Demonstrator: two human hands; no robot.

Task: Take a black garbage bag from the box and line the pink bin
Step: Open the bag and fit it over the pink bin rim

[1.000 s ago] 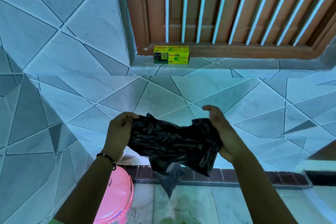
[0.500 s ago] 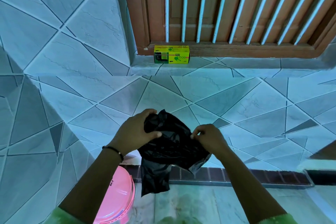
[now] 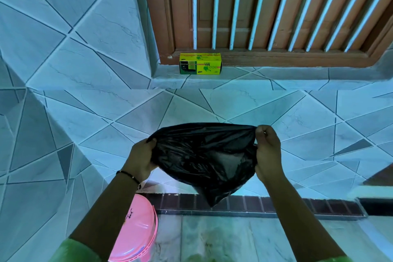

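Observation:
A black garbage bag [image 3: 204, 155] hangs stretched between both hands in front of the tiled wall, its mouth pulled wide and its bottom drooping to a point. My left hand [image 3: 141, 159] grips the bag's left edge. My right hand [image 3: 268, 152] pinches the right edge with closed fingers. The yellow-green box [image 3: 200, 63] of bags lies on the window sill, well above and beyond the hands. The pink bin [image 3: 136, 234] stands on the floor at lower left, partly hidden behind my left forearm, with its lid on.
A brown wooden window frame with white bars [image 3: 265, 6] fills the top right. The tiled wall [image 3: 63, 112] juts out at left beside the bin. A dark brick strip [image 3: 297, 206] runs along the wall's base above the marble floor [image 3: 223, 240].
My hands have moved apart, spreading the crumpled bag open between them. Half a second ago they were close together with the bag bunched up.

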